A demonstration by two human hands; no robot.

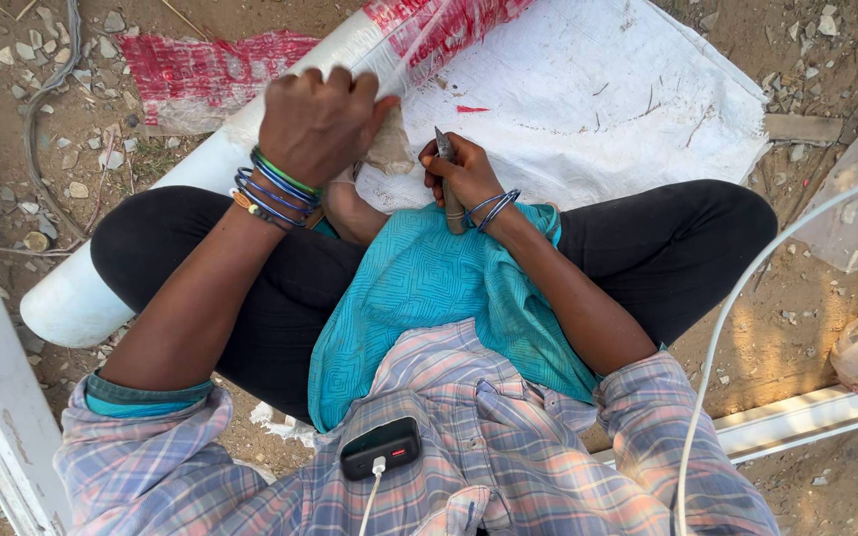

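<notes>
I sit cross-legged on the dirt ground with a white woven sack spread in front of my knees. My left hand is curled shut over the top of a long white pipe that runs from beside my left knee up toward the sack's far edge, where a clear wrapping with red print covers it; a torn flap of that wrapping hangs just beside my thumb. My right hand is closed around a small grey knife, blade pointing away from me, tip just beside the pipe over the sack's near edge. Bangles ring my left wrist. A dark power bank sits in my shirt pocket.
</notes>
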